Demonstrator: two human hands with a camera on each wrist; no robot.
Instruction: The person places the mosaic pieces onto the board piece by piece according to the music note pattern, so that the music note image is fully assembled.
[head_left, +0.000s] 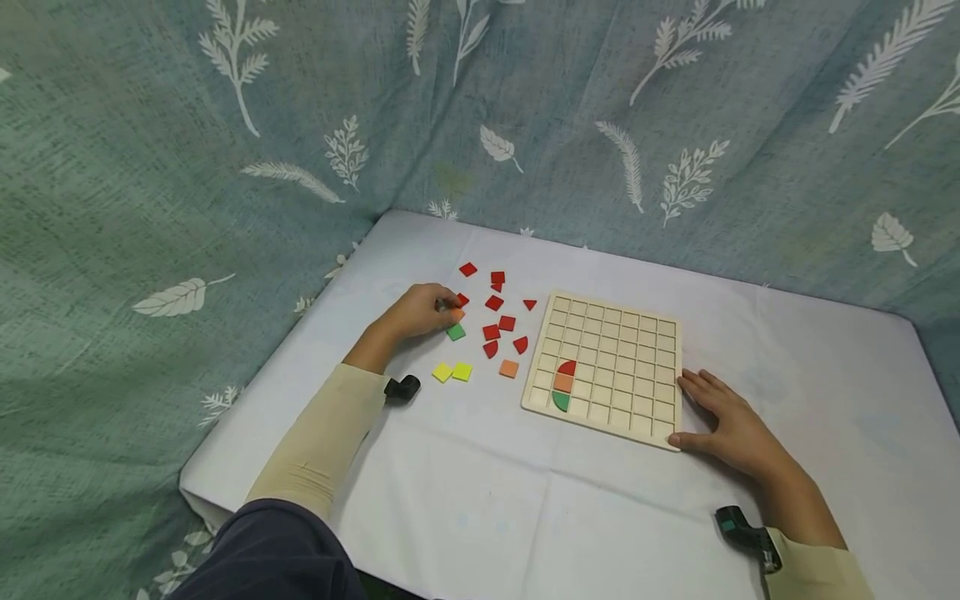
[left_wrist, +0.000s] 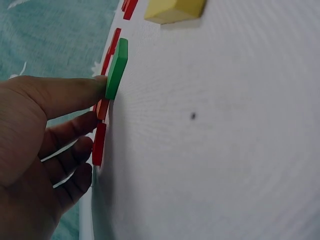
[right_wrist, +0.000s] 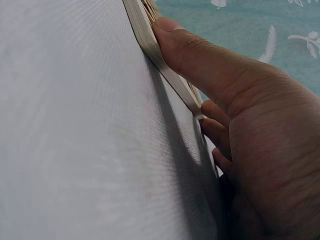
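At the left of the table my left hand (head_left: 423, 310) has its thumb and index finger on an orange square tile (head_left: 458, 314), pinching it. A green tile (left_wrist: 117, 67) lies close by the thumb, and a red tile (left_wrist: 99, 145) sits near the other fingers. The pale wooden grid board (head_left: 604, 427) lies flat at centre right. On it are a red quarter-circle (head_left: 567, 367), an orange square (head_left: 562, 382) and a green quarter-circle (head_left: 561, 402) in one column. My right hand (head_left: 731, 425) rests against the board's right edge, thumb at the near corner.
Several red tiles (head_left: 507, 323), squares, triangles and quarter-circles, lie scattered between the left hand and the board. Two yellow tiles (head_left: 462, 372) and another orange square (head_left: 509, 368) lie nearer me. A patterned curtain (head_left: 525, 108) hangs behind the white-covered table (head_left: 480, 483).
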